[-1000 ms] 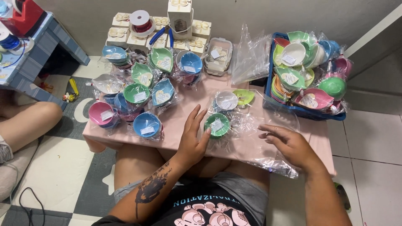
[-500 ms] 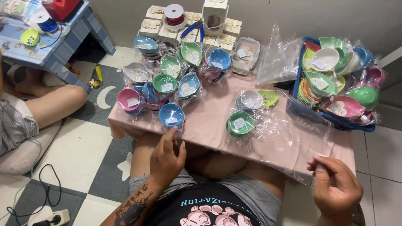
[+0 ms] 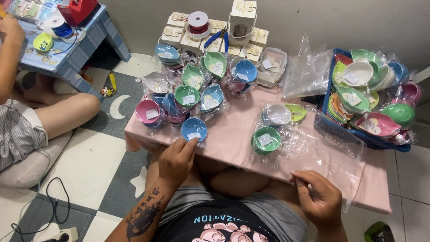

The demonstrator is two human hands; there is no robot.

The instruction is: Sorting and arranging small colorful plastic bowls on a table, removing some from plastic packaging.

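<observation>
My left hand (image 3: 175, 161) rests at the near edge of the pink low table (image 3: 233, 139), fingertips touching a blue wrapped bowl (image 3: 194, 129). My right hand (image 3: 316, 197) is at the table's front right edge, fingers curled on the edge of clear plastic wrap (image 3: 331, 157). A green wrapped bowl (image 3: 266, 139) and a white wrapped bowl (image 3: 277, 114) lie on the table between the hands. A cluster of wrapped pink, green and blue bowls (image 3: 188, 94) fills the table's left side.
A blue basket (image 3: 358, 130) heaped with coloured bowls sits at the right. Small white boxes (image 3: 179, 20), a red ribbon spool (image 3: 198, 21) and blue pliers (image 3: 219, 38) stand at the back. Another person's leg (image 3: 67, 114) lies left beside a blue side table (image 3: 67, 54).
My left hand moved up to the blue bowl at the table edge. My right hand shifted left toward the plastic wrap. The view swung further left.
</observation>
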